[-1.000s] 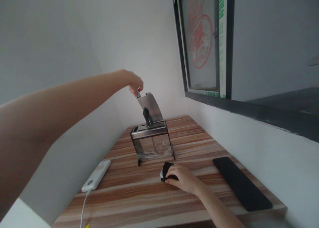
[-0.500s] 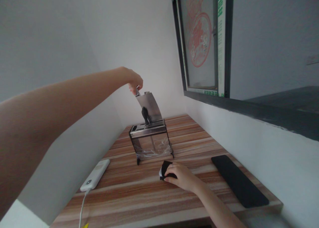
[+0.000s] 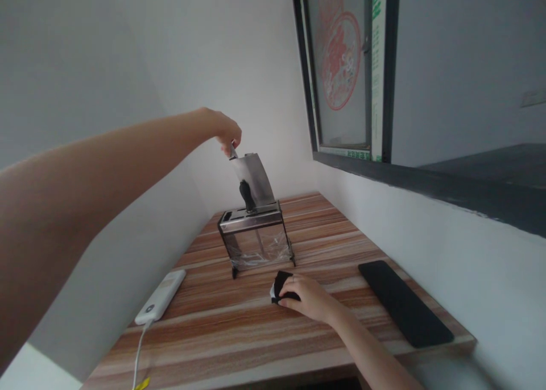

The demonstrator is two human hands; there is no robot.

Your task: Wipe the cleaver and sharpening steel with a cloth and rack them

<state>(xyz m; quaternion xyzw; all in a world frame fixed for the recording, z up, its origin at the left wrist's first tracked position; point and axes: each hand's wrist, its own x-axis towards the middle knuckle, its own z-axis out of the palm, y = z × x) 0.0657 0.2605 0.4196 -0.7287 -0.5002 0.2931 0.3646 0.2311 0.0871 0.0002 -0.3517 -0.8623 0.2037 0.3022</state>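
Note:
My left hand (image 3: 229, 133) reaches far out, its fingers closed round the narrow handle of a wide-bladed kitchen knife (image 3: 258, 177), which looks like a cleaver. The blade stands tilted over the back of a knife block (image 3: 251, 224) with a metal top and clear sides; whether its lower edge sits in a slot is hidden. A black handle (image 3: 246, 195) sticks up from the block in front of the blade. Nearer to me, my right hand (image 3: 309, 296) is closed on a small folded black cloth (image 3: 282, 282) with a white part, resting on the table.
A white power strip (image 3: 162, 296) with a cord lies along the left edge of the wood-grain table (image 3: 239, 333). On the right lies a long black flat object (image 3: 405, 302). Walls rise on both sides, and a dark-framed window (image 3: 341, 66) is set in the right one.
The view has shifted slightly, so everything sits a little higher and further left. Both hands keep their holds, and the knife stays over the block.

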